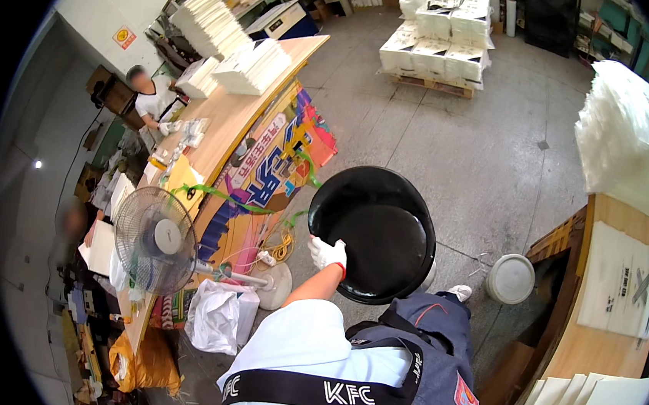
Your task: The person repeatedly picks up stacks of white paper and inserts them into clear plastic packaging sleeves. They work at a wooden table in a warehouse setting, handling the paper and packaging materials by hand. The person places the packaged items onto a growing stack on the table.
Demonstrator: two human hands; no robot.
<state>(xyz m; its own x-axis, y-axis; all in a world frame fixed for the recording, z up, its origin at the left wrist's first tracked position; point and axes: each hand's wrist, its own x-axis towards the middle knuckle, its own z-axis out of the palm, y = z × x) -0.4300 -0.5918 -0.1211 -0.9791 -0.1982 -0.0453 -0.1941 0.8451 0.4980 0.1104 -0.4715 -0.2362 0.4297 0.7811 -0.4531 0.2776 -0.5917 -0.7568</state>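
My left hand (pixel 328 254), in a white glove with a red band at the wrist, is closed over the near left rim of a large round black tub (pixel 383 242). The thumb side lies against the tub's inner wall; the rest of the grip is partly hidden. The tub's inside is smooth and shiny, and it is tilted toward me in front of my legs. My right hand does not show. A round white bucket with a pale lid (pixel 511 279) stands on the floor to the right of the tub.
A standing fan (pixel 158 238) and a white plastic bag (pixel 214 316) are close on my left, beside a long workbench (pixel 275 59) where a person in gloves (pixel 152 102) works. Wrapped stacks on a pallet (pixel 439 39) stand ahead. A wooden table (pixel 602 296) runs along the right.
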